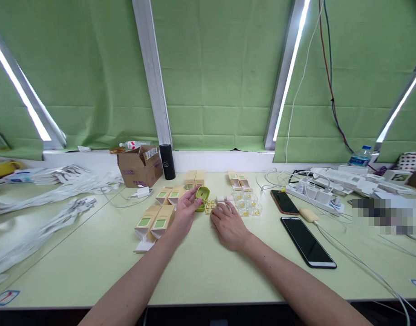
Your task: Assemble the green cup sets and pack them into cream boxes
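As I work from a distance, left hand (186,209): its thumb and fingers grip a green case (203,194), which stands open with its lid raised.
Green case: it is just left of the small yellow pieces (208,211), in front of the right hand's reach; I judge that a light pinch near the rim steadies it without bending the lid.
Right hand (228,224): its fingers curl down at the table (194,280) beside those pieces; I cannot tell whether they pinch anything, as the knuckles hide the tips.
Yellow pieces: they lie close together, so I would touch one at a time, by its edges, and slide it clear before lifting.
Pale rolls (229,198): they sit just beyond the right fingers; I would lift the wrist a little so the fingertips do not nudge them.
Clear containers (244,212): they are near the right hand, on its right, and I would swing the forearm wide of them.
Beige cartons (163,221): they stand beside the left forearm, so small moves seem safest.
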`<state>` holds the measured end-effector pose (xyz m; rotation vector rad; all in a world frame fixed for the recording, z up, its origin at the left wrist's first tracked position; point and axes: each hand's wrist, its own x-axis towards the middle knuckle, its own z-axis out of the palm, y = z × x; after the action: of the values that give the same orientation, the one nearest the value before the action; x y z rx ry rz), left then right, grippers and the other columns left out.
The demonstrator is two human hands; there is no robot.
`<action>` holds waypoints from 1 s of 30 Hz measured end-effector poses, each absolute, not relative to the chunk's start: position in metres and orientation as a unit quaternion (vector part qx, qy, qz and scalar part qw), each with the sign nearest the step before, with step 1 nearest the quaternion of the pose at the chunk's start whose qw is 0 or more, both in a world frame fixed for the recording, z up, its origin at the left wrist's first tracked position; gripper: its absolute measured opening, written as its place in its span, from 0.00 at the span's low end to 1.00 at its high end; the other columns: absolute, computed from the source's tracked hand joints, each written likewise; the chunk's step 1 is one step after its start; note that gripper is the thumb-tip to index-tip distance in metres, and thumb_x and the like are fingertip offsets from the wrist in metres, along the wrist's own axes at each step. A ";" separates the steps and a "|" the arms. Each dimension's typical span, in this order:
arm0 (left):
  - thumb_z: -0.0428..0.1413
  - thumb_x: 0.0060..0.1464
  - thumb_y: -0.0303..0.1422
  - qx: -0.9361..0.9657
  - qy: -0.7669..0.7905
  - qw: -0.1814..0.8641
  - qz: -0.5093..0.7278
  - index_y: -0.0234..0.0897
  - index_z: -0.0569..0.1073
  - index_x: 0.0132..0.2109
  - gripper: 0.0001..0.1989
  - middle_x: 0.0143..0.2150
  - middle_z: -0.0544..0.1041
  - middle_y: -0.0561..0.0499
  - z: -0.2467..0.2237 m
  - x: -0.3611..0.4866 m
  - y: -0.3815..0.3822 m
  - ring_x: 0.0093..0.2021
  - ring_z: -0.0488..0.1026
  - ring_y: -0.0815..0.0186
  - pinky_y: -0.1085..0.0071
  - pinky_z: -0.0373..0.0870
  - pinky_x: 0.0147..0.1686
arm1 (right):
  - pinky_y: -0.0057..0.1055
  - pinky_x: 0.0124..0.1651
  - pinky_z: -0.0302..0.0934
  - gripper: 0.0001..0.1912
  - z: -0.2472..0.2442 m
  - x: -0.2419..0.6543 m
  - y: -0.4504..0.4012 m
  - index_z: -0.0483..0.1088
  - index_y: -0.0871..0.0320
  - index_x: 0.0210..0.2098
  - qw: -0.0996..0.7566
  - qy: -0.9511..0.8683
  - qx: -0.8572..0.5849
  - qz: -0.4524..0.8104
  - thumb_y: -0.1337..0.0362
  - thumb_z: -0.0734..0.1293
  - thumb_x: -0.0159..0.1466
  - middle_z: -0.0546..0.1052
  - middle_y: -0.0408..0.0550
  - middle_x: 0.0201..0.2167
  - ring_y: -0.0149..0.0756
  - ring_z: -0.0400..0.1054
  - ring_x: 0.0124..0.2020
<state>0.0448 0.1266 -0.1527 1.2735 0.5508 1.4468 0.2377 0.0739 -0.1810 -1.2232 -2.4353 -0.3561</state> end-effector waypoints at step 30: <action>0.75 0.45 0.38 0.582 0.292 0.533 0.540 0.36 0.77 0.53 0.29 0.53 0.82 0.41 -0.153 0.052 0.113 0.51 0.80 0.55 0.63 0.76 0.49 | 0.32 0.33 0.71 0.17 -0.164 0.255 0.079 0.77 0.57 0.34 0.668 -0.505 -0.337 0.431 0.51 0.80 0.56 0.80 0.44 0.29 0.32 0.72 0.27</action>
<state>0.0520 0.1128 -0.1531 1.3883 0.6953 1.2877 0.2551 0.0794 -0.1639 -0.7592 -1.1387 0.9723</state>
